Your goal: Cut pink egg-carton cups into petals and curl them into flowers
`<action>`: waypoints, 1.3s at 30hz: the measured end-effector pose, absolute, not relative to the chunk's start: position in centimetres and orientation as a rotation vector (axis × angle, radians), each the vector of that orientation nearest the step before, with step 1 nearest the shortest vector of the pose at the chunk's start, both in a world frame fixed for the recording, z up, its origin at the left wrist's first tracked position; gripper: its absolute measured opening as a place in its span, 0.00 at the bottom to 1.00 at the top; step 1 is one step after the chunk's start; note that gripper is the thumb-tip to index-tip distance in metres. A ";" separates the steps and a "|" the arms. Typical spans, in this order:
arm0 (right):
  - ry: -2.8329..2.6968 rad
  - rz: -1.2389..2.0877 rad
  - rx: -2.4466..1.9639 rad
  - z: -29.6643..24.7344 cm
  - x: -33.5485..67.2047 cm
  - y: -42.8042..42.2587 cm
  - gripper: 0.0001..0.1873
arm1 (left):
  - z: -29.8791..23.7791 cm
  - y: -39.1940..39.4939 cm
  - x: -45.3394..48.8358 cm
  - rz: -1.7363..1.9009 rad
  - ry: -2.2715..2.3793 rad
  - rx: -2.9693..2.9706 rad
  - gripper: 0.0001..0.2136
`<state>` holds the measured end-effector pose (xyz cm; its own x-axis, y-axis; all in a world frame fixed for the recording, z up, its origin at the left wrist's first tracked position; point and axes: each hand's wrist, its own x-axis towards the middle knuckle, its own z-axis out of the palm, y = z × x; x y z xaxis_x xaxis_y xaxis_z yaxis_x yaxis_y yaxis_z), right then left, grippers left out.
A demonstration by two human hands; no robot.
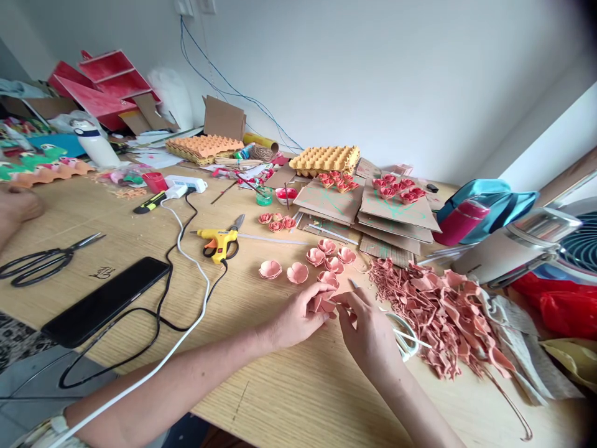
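Note:
A pink egg-carton cup point(323, 303), cut with petal-like edges, is between my two hands. My left hand point(296, 316) grips it from the left with thumb and fingers. From the other side my right hand point(370, 326) pinches at its edge. Scissors with pale handles point(407, 339) lie partly hidden behind my right hand. Just beyond the fingers stand several similar pink cups, among them one point(297, 272) at the left and another point(346, 255) at the right. Torn pink carton scraps point(448, 317) are heaped right of my right hand.
A yellow glue gun point(217, 241), a phone point(107, 302), black scissors point(51, 258) and cables lie to the left. Cardboard sheets point(326, 202) bear red flowers behind. Egg trays point(325, 160), paint pots point(263, 196) and a thermos point(508, 246) stand farther off. Another person's hand point(18, 204) rests at far left.

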<state>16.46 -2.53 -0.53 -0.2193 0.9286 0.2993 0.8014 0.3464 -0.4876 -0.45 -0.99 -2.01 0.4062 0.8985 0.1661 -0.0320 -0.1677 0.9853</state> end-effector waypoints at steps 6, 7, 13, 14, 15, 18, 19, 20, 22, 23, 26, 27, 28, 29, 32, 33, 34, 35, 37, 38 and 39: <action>-2.157 0.086 -1.457 -0.7 16.1 -2.7 0.10 | -1.6 -1.5 -0.5 1.012 0.925 1.652 0.15; -2.169 0.074 -1.448 -0.7 16.1 -2.7 0.11 | -1.6 -1.5 -0.5 1.012 0.943 1.653 0.14; -2.186 0.112 -1.406 -0.5 16.0 -2.8 0.16 | -1.6 -1.6 -0.3 1.011 0.966 1.551 0.12; -2.187 0.124 -1.403 -0.4 16.0 -2.9 0.17 | -1.5 -1.6 -0.3 1.009 0.957 1.526 0.13; -2.186 0.136 -1.403 -0.3 16.0 -2.9 0.17 | -1.5 -1.6 -0.3 1.009 0.951 1.503 0.14; -2.176 0.165 -1.403 -0.3 15.9 -2.9 0.17 | -1.5 -1.6 -0.2 1.022 0.948 1.473 0.14; -2.177 0.173 -1.404 -0.3 15.9 -2.9 0.16 | -1.6 -1.6 -0.2 1.030 0.951 1.479 0.13; -2.180 0.178 -1.410 -0.3 15.8 -2.9 0.16 | -1.6 -1.5 -0.2 1.037 0.954 1.488 0.12; -2.186 0.172 -1.425 -0.3 15.8 -2.9 0.15 | -1.7 -1.4 -0.3 1.042 0.959 1.493 0.09; -2.188 0.167 -1.432 -0.4 15.8 -2.9 0.15 | -1.8 -1.4 -0.3 1.043 0.959 1.485 0.08; -2.197 0.159 -1.436 -0.4 15.8 -3.0 0.14 | -1.8 -1.4 -0.3 1.043 0.942 1.443 0.07; -2.200 0.156 -1.434 -0.4 15.8 -3.0 0.14 | -1.8 -1.4 -0.3 1.046 0.935 1.435 0.07; -2.205 0.150 -1.432 -0.4 15.8 -3.0 0.14 | -1.9 -1.3 -0.3 1.049 0.931 1.427 0.07; -2.211 0.136 -1.429 -0.4 15.8 -3.0 0.14 | -1.9 -1.3 -0.3 1.048 0.929 1.416 0.06; -2.251 0.008 -1.392 -0.5 15.9 -3.0 0.13 | -2.3 -1.0 -0.4 1.019 0.938 1.355 0.06; -2.272 -0.052 -1.371 -0.5 15.9 -3.0 0.13 | -2.4 -0.9 -0.4 1.006 0.941 1.328 0.07; -2.290 -0.106 -1.349 -0.5 15.9 -3.0 0.13 | -2.5 -0.7 -0.4 0.996 0.941 1.305 0.07; -2.302 -0.143 -1.333 -0.6 16.0 -3.0 0.13 | -2.5 -0.6 -0.5 0.992 0.940 1.290 0.08; -2.300 -0.149 -1.330 -0.6 16.0 -2.9 0.13 | -2.6 -0.4 -0.6 1.002 0.934 1.293 0.07; -2.285 -0.127 -1.338 -0.6 16.0 -2.9 0.13 | -2.6 -0.4 -0.7 1.011 0.930 1.309 0.07; -2.270 -0.096 -1.342 -0.7 16.0 -2.9 0.13 | -2.6 -0.4 -0.7 1.020 0.928 1.331 0.07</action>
<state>16.01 -2.86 -0.68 -0.3908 0.8032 0.4496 0.8384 0.5122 -0.1863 -0.70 -0.41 -2.64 0.3071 0.9509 0.0392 -0.0503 -0.0250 0.9984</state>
